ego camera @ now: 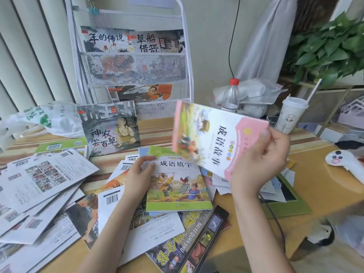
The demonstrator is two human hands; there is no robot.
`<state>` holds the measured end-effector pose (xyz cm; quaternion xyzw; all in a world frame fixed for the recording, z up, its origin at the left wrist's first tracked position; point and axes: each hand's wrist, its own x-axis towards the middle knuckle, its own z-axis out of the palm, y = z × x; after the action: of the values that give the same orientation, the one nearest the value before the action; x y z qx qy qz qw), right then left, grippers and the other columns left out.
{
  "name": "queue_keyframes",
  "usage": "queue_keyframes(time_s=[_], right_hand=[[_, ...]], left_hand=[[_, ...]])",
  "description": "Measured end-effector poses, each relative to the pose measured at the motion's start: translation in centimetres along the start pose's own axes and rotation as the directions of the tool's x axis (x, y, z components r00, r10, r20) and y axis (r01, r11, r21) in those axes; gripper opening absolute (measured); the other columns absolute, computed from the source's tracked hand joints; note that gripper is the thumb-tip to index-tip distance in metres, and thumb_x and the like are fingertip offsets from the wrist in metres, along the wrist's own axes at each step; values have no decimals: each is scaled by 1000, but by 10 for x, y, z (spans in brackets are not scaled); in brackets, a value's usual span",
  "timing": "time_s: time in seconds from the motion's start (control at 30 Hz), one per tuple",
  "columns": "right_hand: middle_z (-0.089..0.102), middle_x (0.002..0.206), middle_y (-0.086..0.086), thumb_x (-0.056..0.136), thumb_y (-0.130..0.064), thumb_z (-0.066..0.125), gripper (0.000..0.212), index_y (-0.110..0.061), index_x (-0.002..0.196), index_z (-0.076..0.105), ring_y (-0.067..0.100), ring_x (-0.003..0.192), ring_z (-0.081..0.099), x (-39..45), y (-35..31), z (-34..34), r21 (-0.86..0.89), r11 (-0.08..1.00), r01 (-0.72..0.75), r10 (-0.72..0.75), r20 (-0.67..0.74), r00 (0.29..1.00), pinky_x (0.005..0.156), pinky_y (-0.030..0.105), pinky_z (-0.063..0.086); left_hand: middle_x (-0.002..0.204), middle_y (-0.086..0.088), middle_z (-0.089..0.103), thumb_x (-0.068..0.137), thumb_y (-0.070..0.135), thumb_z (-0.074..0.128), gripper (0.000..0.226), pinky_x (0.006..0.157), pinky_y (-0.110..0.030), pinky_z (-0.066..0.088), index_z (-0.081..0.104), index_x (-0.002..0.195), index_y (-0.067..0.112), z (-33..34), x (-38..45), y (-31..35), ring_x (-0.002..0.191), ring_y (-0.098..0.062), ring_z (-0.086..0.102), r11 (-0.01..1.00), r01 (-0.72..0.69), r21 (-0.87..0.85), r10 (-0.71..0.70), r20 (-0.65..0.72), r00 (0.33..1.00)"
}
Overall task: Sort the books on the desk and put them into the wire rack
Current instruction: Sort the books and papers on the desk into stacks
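My right hand (260, 160) grips a pink-edged picture book (208, 138) by its right side and holds it tilted above the desk. My left hand (137, 178) holds the left edge of a green-bordered book (177, 186) lying on the pile. Several thin books (45, 180) lie scattered face down over the left of the desk. A grey illustrated book (110, 129) leans upright against the white wire rack (134, 62). The rack's upper pockets hold two ink-style books (132, 40), and a lower pocket holds another (141, 92).
A clear bottle with a red cap (230, 95), a white cup with a straw (291, 113) and plastic bags stand at the back right. A green plant (331, 48) is beyond them. A white controller (340, 160) lies at the right. A dark thick book (189, 239) lies near me.
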<state>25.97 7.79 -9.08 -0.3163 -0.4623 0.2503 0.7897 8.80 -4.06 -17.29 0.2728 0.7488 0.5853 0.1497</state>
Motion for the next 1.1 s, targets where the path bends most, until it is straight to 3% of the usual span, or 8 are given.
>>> queue_keyframes(time_s=[0.23,0.33,0.5,0.6,0.7,0.9,1.03,1.1], right_hand=[[56,79,-5,100,-19,39,13,-18,97,52,-2,64,52,-13,9,10,-23,927,-374,374,121,919,59,14,39],[57,78,-4,98,-25,42,21,-17,92,60,11,68,51,-1,27,28,-264,932,-247,340,403,850,59,26,39],[69,100,2,95,-30,45,20,-27,98,65,27,94,62,-17,75,79,-513,826,231,377,810,449,80,36,43],[67,94,1,96,-26,40,19,-31,91,57,31,91,58,-53,81,96,-444,840,312,302,860,412,79,38,40],[65,90,3,93,-10,44,14,-22,92,53,30,87,55,-81,66,112,-296,869,397,119,903,413,72,35,30],[50,126,12,89,-28,60,47,-5,127,44,28,120,45,-66,58,85,-336,927,170,173,781,599,101,37,36],[58,111,-17,86,-48,58,35,-31,115,48,8,109,55,-41,34,45,-387,814,-433,535,789,302,82,21,43],[62,96,-29,88,-38,57,13,-38,101,56,-13,96,57,-29,14,42,-173,883,-437,379,812,444,71,4,42]], left_hand=[[68,-3,47,86,6,57,25,54,-27,35,43,68,14,-1,-1,-3,67,-24,50,987,159,-7,-159,-18,987],[79,0,58,85,10,58,11,60,-21,48,51,93,12,-5,-2,-6,87,-25,64,957,216,-193,-208,60,976],[69,-4,67,93,4,53,33,44,-21,48,53,122,20,-7,-4,9,49,-15,59,849,131,-511,-95,97,991],[85,-8,72,96,18,51,34,51,-25,52,46,128,28,-11,-6,14,63,-20,64,739,260,-622,-202,164,966],[110,-8,66,80,30,73,66,57,-21,50,37,135,25,-13,-8,17,74,-7,67,887,219,-407,-167,159,973],[100,-8,73,76,-3,72,71,65,-35,57,41,137,17,-12,-8,12,83,-26,71,848,136,-512,-100,98,990],[108,-12,71,80,-3,67,64,69,-37,57,43,136,16,-15,-14,32,92,-30,69,796,-7,-605,54,61,997],[110,-3,71,81,-2,65,56,72,-27,55,47,131,16,-17,-17,53,97,-21,69,814,-136,-565,180,22,983]])
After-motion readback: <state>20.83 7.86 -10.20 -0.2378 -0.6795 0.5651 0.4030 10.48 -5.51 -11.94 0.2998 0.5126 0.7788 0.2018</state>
